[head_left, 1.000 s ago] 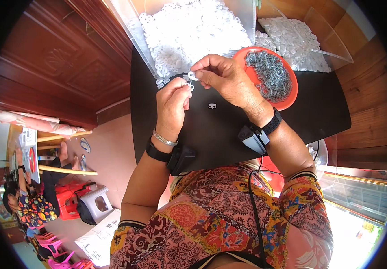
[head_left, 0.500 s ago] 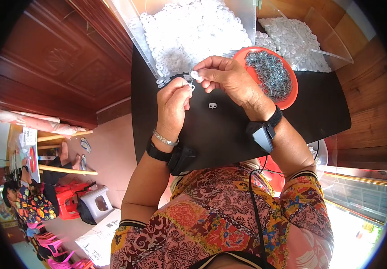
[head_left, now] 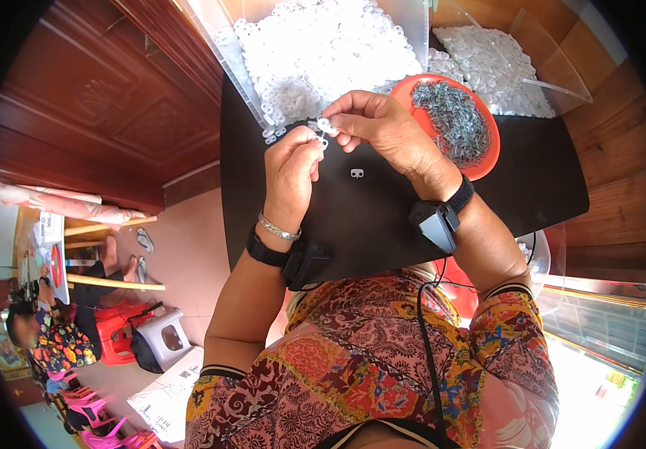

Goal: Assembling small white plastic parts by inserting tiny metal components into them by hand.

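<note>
Both hands meet over the dark table, just in front of a clear bin. My left hand (head_left: 291, 166) pinches a small white plastic piece (head_left: 323, 144), mostly covered by its fingers. Between finger and thumb, my right hand (head_left: 383, 127) grips another white two-holed plastic piece (head_left: 326, 126), held right above the left one. Whether the two pieces touch is too small to tell. A single white two-holed piece (head_left: 357, 173) lies on the table below the hands. More loose white pieces (head_left: 272, 135) lie left of the fingers, by the bin.
A clear bin (head_left: 230, 63) heaped with white pieces stands at the back. An orange bowl (head_left: 494, 142) of thin metal screws or pins is beside my right forearm, before a second pile of white pieces (head_left: 488, 67). A cable (head_left: 422, 329) runs down my front. Another person (head_left: 57, 333) sits far left.
The hands keep the same grip and have hardly moved. The whole view has shifted very slightly.
</note>
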A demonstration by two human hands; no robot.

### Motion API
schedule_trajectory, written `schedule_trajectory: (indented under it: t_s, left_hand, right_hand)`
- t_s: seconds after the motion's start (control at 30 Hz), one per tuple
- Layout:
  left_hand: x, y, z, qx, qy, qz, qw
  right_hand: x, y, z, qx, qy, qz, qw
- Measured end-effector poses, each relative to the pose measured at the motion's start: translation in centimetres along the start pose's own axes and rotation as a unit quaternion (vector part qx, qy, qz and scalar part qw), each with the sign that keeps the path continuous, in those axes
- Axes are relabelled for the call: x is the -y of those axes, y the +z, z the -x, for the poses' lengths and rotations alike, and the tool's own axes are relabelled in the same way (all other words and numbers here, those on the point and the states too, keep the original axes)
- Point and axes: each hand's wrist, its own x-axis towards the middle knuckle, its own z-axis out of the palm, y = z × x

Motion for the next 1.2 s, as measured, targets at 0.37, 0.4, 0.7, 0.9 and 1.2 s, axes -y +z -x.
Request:
schedule_trajectory:
  t_s: [0.37, 0.4, 0.7, 0.9, 1.2]
  left_hand:
    - [0.46, -0.26, -0.20, -0.009, -0.022, 0.027, 0.999]
    - [0.41, -0.24, -0.21, -0.005, -0.019, 0.022, 1.000]
    - [0.27, -0.28, -0.07, 0.001, -0.023, 0.005, 1.000]
    - [0.20, -0.30, -0.07, 0.005, -0.034, 0.032, 0.999]
    - [0.51, -0.42, -0.26, 0.000, -0.032, 0.018, 0.999]
  right_hand:
    - [0.11, 0.25, 0.25, -0.013, -0.076, 0.100, 0.992]
    - [0.13, 0.26, 0.27, -0.014, -0.075, 0.121, 0.990]
    - [-0.09, 0.01, 0.10, -0.002, -0.032, 0.046, 0.998]
    - [0.11, 0.02, 0.11, -0.011, -0.014, 0.040, 0.999]
    - [-0.24, -0.02, -0.07, 0.003, -0.040, 0.041, 0.998]
